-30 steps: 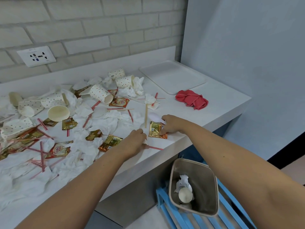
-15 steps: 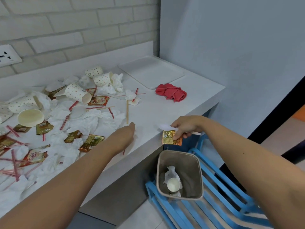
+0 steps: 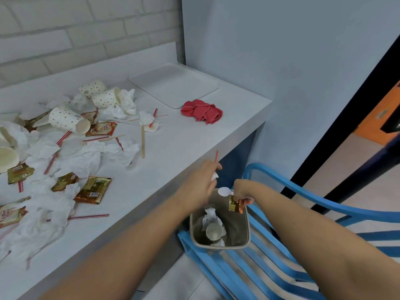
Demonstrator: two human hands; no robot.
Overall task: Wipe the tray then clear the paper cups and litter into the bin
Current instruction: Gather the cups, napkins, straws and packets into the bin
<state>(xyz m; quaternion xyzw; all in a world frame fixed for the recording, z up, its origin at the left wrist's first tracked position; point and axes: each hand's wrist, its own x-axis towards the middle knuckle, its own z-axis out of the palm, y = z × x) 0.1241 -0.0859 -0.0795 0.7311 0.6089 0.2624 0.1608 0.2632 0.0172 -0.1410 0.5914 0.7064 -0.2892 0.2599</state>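
A grey bin (image 3: 245, 241) stands on a blue chair below the counter edge, with crumpled tissue and a cup inside. My right hand (image 3: 242, 189) hangs over the bin's rim, pinching a gold sachet (image 3: 235, 205) and a white plastic spoon (image 3: 225, 191). Just left of it, my left hand (image 3: 202, 180) grips a red straw (image 3: 216, 156) and a bit of white tissue at the counter edge. Dotted paper cups (image 3: 67, 120), tissues, sachets and straws litter the counter's left half. A white tray (image 3: 173, 86) lies at the back, a red cloth (image 3: 202, 111) beside it.
The blue slatted chair (image 3: 281, 256) fills the floor space right of the counter. A blue-grey wall closes the right side, with a dark door frame beyond. A wooden stirrer (image 3: 142, 141) lies on the counter's middle.
Both hands have moved off the counter to the bin. My right hand has carried the sachet and spoon down over the rim; my left hand has picked up a red straw.
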